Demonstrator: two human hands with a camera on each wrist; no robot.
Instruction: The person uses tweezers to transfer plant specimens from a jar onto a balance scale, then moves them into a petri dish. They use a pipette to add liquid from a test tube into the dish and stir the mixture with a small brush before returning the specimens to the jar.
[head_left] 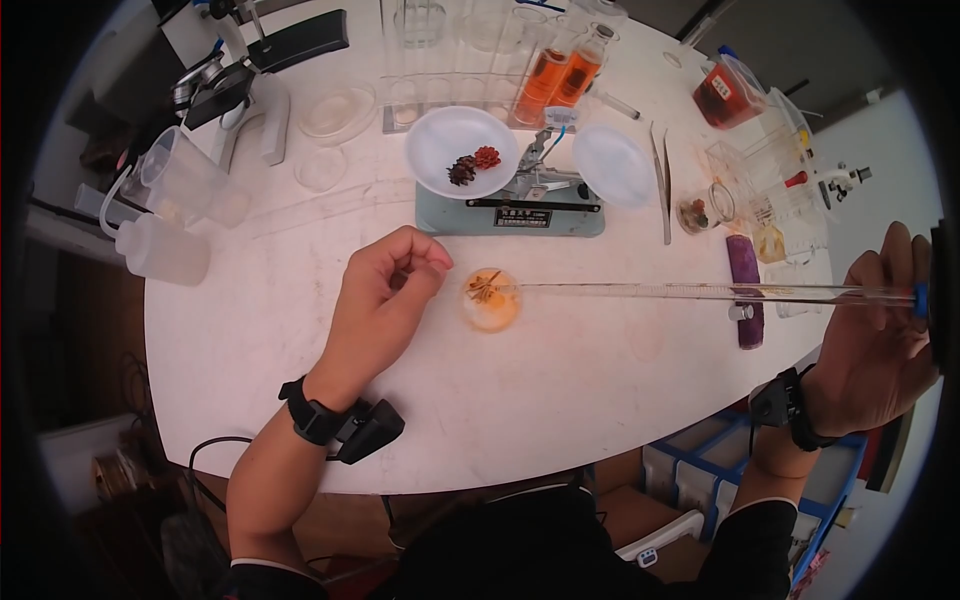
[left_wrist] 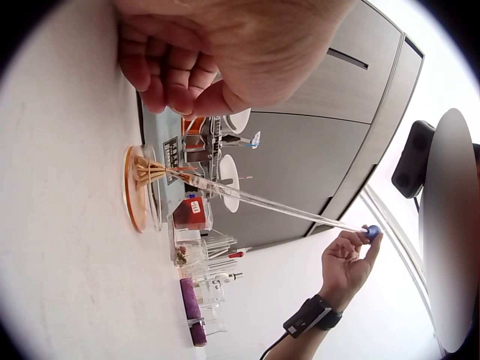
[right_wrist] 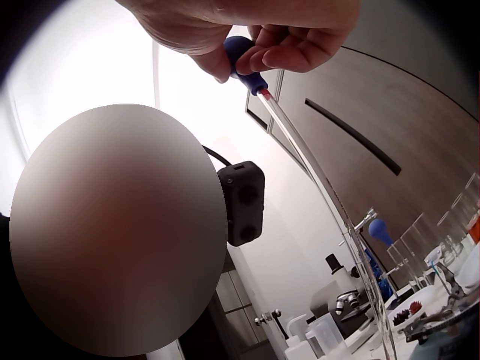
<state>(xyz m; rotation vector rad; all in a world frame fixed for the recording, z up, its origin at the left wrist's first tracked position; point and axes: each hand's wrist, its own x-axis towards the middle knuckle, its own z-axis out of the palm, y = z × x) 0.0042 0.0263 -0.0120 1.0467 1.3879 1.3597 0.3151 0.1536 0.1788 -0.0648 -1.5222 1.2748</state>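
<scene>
My right hand pinches the blue rubber bulb at the top of a long glass pipette. Slanting down in the left wrist view, the pipette has its lower end right at a round glass dish. Inside the dish are orange liquid and a clump of thin yellow-brown dried pieces. Just left of that dish my left hand hovers with loosely curled fingers and nothing in them.
Behind the dish stands a blue-green pan balance; dark and red pieces lie on its left pan. Two orange-filled bottles stand further back. Tweezers and a purple roll lie right; a white wash bottle is left.
</scene>
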